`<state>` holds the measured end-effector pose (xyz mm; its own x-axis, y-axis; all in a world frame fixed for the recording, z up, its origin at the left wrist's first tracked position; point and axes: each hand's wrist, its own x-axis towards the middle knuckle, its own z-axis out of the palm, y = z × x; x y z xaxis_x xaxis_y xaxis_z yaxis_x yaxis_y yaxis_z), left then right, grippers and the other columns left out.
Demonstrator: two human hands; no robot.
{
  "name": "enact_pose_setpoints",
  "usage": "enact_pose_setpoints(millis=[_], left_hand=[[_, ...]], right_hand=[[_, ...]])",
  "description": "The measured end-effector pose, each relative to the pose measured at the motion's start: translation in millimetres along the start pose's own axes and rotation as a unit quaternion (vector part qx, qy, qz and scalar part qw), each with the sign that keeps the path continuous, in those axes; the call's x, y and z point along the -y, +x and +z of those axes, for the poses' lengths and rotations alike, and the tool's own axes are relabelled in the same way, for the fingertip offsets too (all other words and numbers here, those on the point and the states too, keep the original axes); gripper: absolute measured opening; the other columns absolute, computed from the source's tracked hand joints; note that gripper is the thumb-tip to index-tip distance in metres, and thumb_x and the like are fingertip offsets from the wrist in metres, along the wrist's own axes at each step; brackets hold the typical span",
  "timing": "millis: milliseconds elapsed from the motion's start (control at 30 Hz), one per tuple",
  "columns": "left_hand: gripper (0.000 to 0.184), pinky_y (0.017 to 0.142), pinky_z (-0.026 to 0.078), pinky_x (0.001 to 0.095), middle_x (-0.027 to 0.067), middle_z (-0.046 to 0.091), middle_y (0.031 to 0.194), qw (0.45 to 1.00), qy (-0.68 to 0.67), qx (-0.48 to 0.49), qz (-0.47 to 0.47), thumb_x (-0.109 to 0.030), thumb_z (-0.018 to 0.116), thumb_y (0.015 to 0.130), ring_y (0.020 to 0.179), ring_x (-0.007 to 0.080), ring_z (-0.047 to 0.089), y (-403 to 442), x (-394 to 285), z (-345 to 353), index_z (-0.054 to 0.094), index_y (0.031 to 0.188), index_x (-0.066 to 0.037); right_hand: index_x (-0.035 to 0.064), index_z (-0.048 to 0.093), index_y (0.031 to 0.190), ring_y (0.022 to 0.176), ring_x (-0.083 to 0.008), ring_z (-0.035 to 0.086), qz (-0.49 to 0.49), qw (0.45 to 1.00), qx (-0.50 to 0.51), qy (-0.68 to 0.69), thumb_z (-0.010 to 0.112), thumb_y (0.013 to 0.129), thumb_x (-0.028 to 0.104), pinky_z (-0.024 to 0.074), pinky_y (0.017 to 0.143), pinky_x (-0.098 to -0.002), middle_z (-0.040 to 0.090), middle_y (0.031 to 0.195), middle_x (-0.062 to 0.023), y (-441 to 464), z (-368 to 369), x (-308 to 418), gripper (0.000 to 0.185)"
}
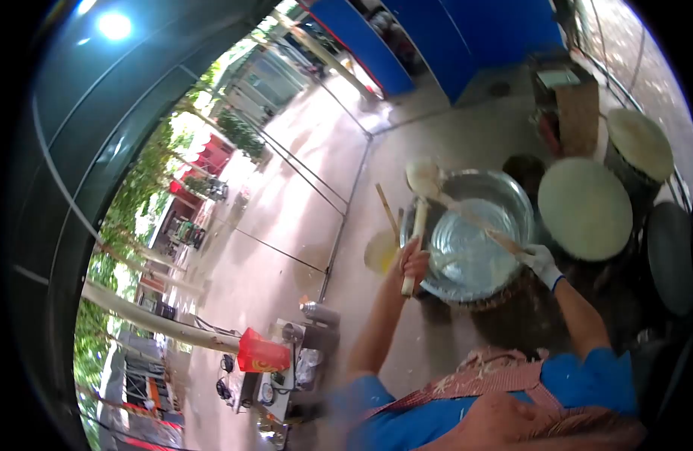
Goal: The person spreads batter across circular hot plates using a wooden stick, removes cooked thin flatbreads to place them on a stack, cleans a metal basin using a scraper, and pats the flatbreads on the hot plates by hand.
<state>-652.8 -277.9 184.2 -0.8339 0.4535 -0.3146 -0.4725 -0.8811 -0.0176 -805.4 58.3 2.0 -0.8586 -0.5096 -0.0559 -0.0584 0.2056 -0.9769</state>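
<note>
A wide shiny metal basin (523, 199) stands in front of me with its inside showing. My bare left hand (414, 264) is closed around a thick pale wooden stick (419, 219), held upright at the basin's left rim. In a white glove, my right hand (540, 264) grips the near end of a long wooden stick (474, 216), which slants across over the basin. Both sticks run toward a pale rounded lump (424, 177) at the basin's far left rim. I cannot tell which stick it belongs to, or whether it is a ladle head.
A bowl with something yellow (376, 254) and a thin stick (386, 203) are left of the basin. Two pale round-topped containers (585, 209) (641, 143) stand at right. A red bag (262, 351) rests on a cluttered small table (286, 383). Blue panels (504, 34) stand behind.
</note>
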Motion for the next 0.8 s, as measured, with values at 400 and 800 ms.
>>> enact_pose_setpoints(millis=[400,800], left_hand=[[0.025,0.028,0.026,0.0209,-0.0009,0.029,0.051,0.984,0.089,0.142,-0.053,-0.037,0.042,0.097,0.034,0.0075,0.027,17.7,5.0,-97.0,0.047,0.113,-0.019],[0.046,0.028,0.026,0.0222,-0.0014,0.03,0.05,0.97,0.206,0.024,-0.125,-0.045,0.039,0.096,0.036,0.0091,0.029,77.1,104.1,12.0,0.033,0.064,-0.012]], right_hand=[[0.0025,0.067,0.085,0.07,-0.0201,0.061,0.133,0.982,-0.056,-0.123,0.07,0.075,0.038,0.0462,0.066,-0.0343,0.065,0.076,-0.0122,-101.8,-16.2,47.4,0.037],[0.0056,0.068,0.092,0.077,-0.0275,0.065,0.121,0.953,-0.251,-0.119,0.069,0.075,0.044,0.0486,0.069,-0.0339,0.067,0.082,-0.0139,-230.3,-75.4,71.4,0.042]])
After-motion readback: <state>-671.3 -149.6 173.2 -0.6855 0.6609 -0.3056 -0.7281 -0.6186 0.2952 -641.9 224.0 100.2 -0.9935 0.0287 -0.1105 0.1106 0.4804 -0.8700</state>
